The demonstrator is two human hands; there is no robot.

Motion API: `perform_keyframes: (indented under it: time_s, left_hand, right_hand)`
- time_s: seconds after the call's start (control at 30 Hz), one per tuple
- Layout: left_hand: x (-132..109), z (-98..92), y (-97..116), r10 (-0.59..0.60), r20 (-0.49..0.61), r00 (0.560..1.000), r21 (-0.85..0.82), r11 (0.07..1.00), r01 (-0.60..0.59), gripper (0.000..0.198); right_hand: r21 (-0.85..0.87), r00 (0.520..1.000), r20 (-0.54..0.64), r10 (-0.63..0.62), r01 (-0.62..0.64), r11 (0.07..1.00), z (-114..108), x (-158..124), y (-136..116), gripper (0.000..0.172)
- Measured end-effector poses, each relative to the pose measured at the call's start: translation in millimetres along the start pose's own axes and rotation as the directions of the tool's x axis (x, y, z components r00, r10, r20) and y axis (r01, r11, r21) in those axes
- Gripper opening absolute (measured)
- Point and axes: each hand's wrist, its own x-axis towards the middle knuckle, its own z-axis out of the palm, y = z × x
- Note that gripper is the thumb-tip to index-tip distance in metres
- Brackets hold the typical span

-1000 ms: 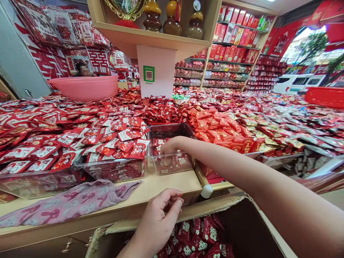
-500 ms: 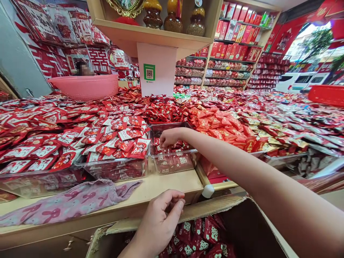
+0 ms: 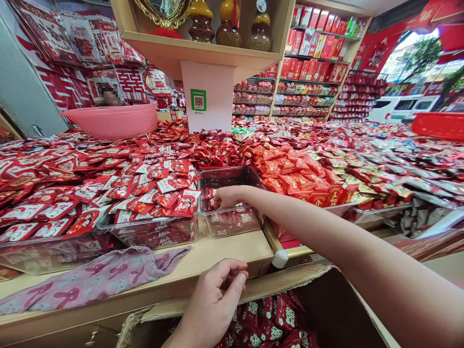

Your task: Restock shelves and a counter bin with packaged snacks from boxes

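My right hand [image 3: 229,197] reaches into a clear plastic bin [image 3: 235,231], low behind its front wall. Its fingers are curled downward among small dark red packets [image 3: 245,218]; the fingertips are partly hidden, so what they grip cannot be made out. Over the near edge of an open cardboard box [image 3: 290,279] hovers my left hand [image 3: 221,290], its fingers loosely bent and the thumb a little apart, with nothing visible in it. Inside the box lie many dark red packets [image 3: 270,319] with pale double characters.
Heaped bins of red-and-white packets [image 3: 159,191] stand to the left, orange-red packets [image 3: 300,181] to the right. A pink patterned cloth [image 3: 108,275] lies on the counter edge. Behind are a pink basket [image 3: 112,121], a QR-code sign [image 3: 198,100] and an overhanging shelf [image 3: 206,50].
My right hand has moved lower, toward the front of the clear bin, so more of the bin's dark inside shows behind it. My left hand is nearly still. The view has shifted slightly.
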Motion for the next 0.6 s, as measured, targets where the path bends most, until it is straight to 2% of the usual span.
perform_keyframes:
  time_s: [0.1, 0.3, 0.43, 0.6]
  left_hand:
    - [0.9, 0.7, -0.1, 0.0, -0.002, 1.0, -0.019, 1.0, 0.0, 0.019]
    - [0.8, 0.4, 0.2, 0.004, -0.004, 1.0, 0.0, 1.0, -0.004, 0.02]
    - [0.7, 0.4, -0.7, 0.0, 0.0, 1.0, -0.001, 1.0, 0.0, 0.021]
    - [0.1, 0.2, -2.7, 0.007, 0.012, 1.0, 0.03, 1.0, -0.007, 0.021]
  right_hand:
    - [-0.057, 0.998, 0.016, 0.066, -0.065, 0.996, 0.5, -2.8, 0.5, 0.04]
    - [-0.16, 0.983, 0.079, 0.167, -0.153, 0.975, -0.3, -12.2, -14.3, 0.036]
    - [-0.183, 0.979, 0.075, 0.189, -0.172, 0.968, -0.2, -11.8, -18.7, 0.036]
    - [-0.173, 0.974, 0.028, 0.226, -0.218, 0.96, 4.9, -3.8, -12.1, 0.032]
